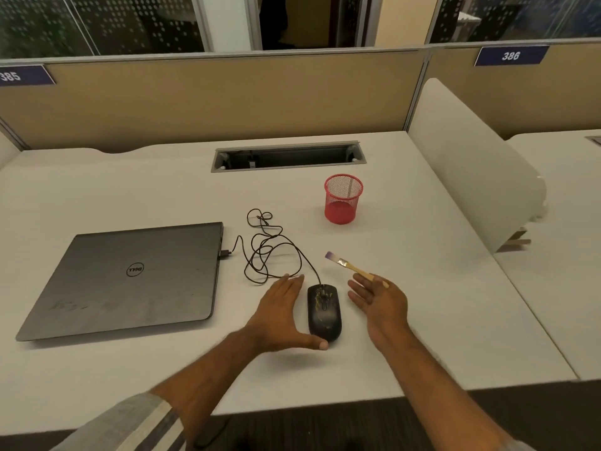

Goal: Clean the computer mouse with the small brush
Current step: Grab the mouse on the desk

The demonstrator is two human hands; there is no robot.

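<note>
The fingers (286, 284) of the left hand (279, 315) are straight and together, thumb spread toward the near end of the mouse (324, 312), holding nothing. The right hand (379, 301) is spread open over the handle of the brush (349, 265), which lies on the bench (422, 288) just right of the mouse. Pale grime shows on the mouse; brushing looks not yet started.

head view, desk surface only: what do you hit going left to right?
Laptop → tangled mouse cable → left hand → mouse → right hand, open beside the brush handle. The brush and red mesh cup overlap these spans, so I left them unplaced.
</note>
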